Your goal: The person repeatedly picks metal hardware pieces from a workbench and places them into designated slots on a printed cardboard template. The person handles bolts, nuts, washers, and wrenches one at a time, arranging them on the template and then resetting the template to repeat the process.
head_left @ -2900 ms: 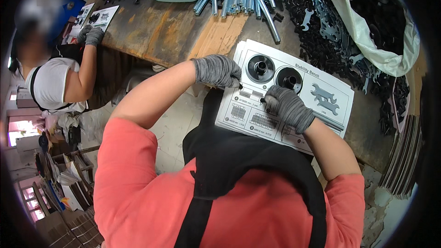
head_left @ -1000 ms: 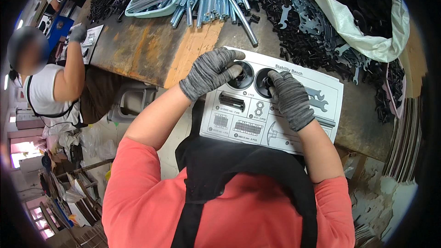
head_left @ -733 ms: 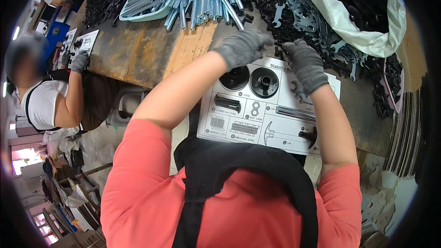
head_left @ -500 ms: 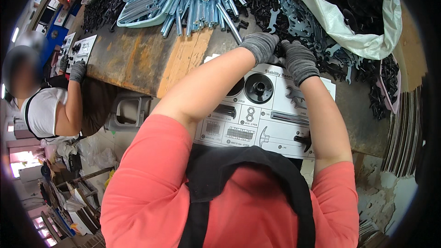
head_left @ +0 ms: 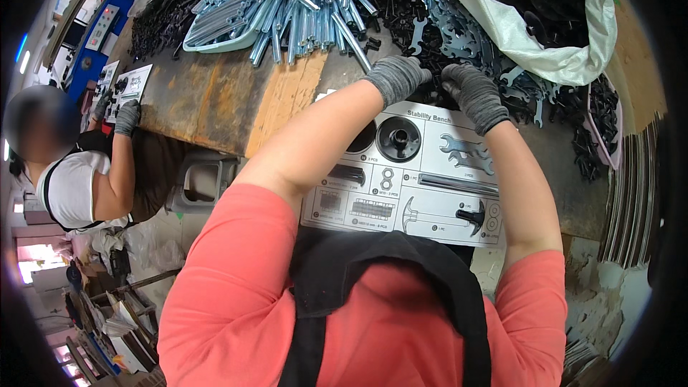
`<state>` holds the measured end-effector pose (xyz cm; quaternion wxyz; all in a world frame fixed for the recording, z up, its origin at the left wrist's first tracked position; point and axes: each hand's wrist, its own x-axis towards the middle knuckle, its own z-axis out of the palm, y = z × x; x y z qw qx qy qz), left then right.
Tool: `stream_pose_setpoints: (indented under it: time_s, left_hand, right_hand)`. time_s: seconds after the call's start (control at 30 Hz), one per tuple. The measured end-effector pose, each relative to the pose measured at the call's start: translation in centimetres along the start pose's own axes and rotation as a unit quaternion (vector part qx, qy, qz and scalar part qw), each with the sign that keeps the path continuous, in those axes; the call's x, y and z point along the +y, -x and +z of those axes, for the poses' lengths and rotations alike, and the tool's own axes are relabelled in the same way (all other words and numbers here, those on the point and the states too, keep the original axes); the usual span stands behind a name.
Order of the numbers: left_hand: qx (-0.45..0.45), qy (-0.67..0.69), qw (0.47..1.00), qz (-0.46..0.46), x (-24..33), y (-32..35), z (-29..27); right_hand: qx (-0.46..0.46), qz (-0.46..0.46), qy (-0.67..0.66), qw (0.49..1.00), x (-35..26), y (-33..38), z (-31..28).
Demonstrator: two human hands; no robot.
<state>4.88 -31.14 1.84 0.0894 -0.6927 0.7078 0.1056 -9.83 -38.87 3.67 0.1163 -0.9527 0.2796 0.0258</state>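
My left hand and my right hand, both in grey knit gloves, reach into the near edge of a pile of small black bolts. The fingers of each are bent and drawn together at the bolts; what they pinch, if anything, is hidden. Just below them, under my forearms, lies a white card printed with part pictures. A black round disc, flat open-ended wrenches, a silver tube and a black knob show on it.
Silver tubes heap over a pale tray at the far left. Loose wrenches lie beyond my hands. To the right stand an open white sack of black parts and a pink bin. A co-worker sits at left.
My hands have moved slightly apart, the left one leftward. My right forearm has shifted right, uncovering more of the card's wrenches and knob. The view has shifted slightly.
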Motion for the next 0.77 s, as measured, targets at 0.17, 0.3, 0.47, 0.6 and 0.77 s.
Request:
stream_pose_setpoints:
  time_s: [0.17, 0.3, 0.47, 0.6, 0.77]
  left_hand:
    - [-0.006, -0.036, 0.999, 0.024, -0.2, 0.3, -0.8]
    - [0.148, 0.105, 0.983, 0.032, -1.8, 4.2, -1.6]
    - [0.191, 0.242, 0.946, 0.099, -1.4, 16.4, -0.8]
    - [0.128, 0.172, 0.973, 0.08, -0.3, 24.2, 3.7]
    - [0.128, -0.003, 0.985, 0.114, 1.7, 27.3, 6.9]
  right_hand:
    - [0.088, -0.004, -0.272, 0.958, -0.5, 2.7, -0.5]
    - [0.051, -0.057, -0.354, 0.932, -3.5, 6.2, -0.1]
    - [-0.006, -0.181, -0.311, 0.933, -8.8, 11.1, 3.0]
    - [0.093, -0.266, -0.162, 0.946, -13.4, 12.2, 6.5]
    - [0.109, -0.345, 0.012, 0.932, -15.8, 12.3, 7.7]
